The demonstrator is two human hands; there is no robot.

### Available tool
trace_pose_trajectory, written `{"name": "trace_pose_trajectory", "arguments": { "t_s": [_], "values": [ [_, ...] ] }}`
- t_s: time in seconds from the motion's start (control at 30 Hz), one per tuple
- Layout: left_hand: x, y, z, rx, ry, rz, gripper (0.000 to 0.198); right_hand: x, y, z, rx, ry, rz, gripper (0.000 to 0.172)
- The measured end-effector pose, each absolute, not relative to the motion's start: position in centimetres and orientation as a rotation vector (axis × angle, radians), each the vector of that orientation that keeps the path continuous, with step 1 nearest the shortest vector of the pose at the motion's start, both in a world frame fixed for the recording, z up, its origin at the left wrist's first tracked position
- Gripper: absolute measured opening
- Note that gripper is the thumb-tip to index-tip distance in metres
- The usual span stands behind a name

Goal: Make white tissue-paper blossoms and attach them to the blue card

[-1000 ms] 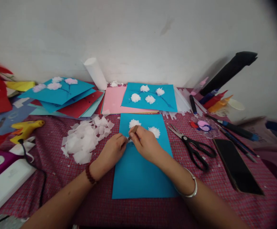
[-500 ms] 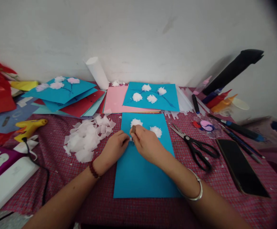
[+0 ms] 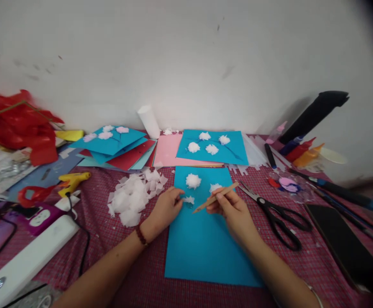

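**Fine Work at Close Quarters**

A person leans both bare hands over a large rectangular sheet of bright blue paper (image 3: 202,248), laid lengthwise on a desk covered in red checked cloth (image 3: 103,252). The right hand (image 3: 233,214) pinches a flat, pale brown wooden stick (image 3: 205,204) between thumb and fingers, its grip closed near the stick's upper half, presumably to leave the lower end free and in plain sight. That end slants down toward the sheet; from here, I cannot tell whether it touches.

The left hand (image 3: 165,209) comes in over the sheet's left edge, fingers curled beside a small, ragged tuft of thin white paper (image 3: 189,199). Whether its grip has hold of the tuft or has let go cannot be made out; the position would suit steadying it.

Just above the tuft sits a round, fluffy white paper rosette (image 3: 193,181); another such rosette (image 3: 215,187) lies to the right, partly hidden behind the stick and hand. A loose heap of thin white paper pieces (image 3: 133,194) sits near the left hand, likely for an easy reach. Black-handled metal scissors (image 3: 263,203) lie partly open beside the sheet, apparently set aside. Behind, a second blue sheet (image 3: 202,159) bears four white rosettes along a dark branching line, well placed as a reference.
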State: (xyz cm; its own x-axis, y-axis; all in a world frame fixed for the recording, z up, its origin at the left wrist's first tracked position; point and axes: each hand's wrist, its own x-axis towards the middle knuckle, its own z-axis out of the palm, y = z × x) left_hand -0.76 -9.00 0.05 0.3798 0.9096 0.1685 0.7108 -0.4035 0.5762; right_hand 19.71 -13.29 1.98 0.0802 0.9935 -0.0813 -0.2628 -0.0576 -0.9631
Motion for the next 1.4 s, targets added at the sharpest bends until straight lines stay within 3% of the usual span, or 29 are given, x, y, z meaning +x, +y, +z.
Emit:
{"name": "trace_pose_trajectory", "arguments": {
  "t_s": [0.13, 0.27, 0.4, 0.5, 0.73, 0.87, 1.1, 1.4],
  "values": [
    [-2.8, -7.3, 2.7, 2.246, 1.318, 0.532, 0.016, 19.7, -13.3, 1.2, -1.042, -0.836, 1.398, 0.032],
    [-5.2, -3.5, 5.2, 2.413, 1.747, 0.552, 0.018, 19.8, -12.9, 1.1, -1.017, -0.862, 1.41, 0.033],
    [-5.7, -1.0, 4.4, 2.485, 1.952, 0.272, 0.025, 19.8, -12.9, 0.8, -1.005, -0.909, 1.369, 0.033],
    [-5.3, -0.7, 3.7, 2.462, 1.914, 0.279, 0.017, 19.5, -13.3, 0.5, -0.98, -0.964, 1.305, 0.029],
    [-3.8, -4.3, 6.6, 2.522, 1.514, 0.886, 0.015, 18.2, -13.7, 0.6, -1.009, -1.365, 0.974, 0.011],
    [-3.2, -6.4, 6.4, 2.189, 1.315, 0.652, 0.018, 17.6, -13.0, 0.2, -0.967, -1.685, 0.68, 0.015],
    [-3.8, -6.0, 3.3, 2.002, 1.111, 0.244, 0.018, 17.6, -12.4, 0.1, -1.004, -1.838, 0.491, 0.016],
    [-2.3, -6.3, 1.7, 2.107, 1.076, 0.428, 0.024, 17.9, -12.4, 0.6, -1.101, -1.798, 0.518, 0.017]
  ]
}}
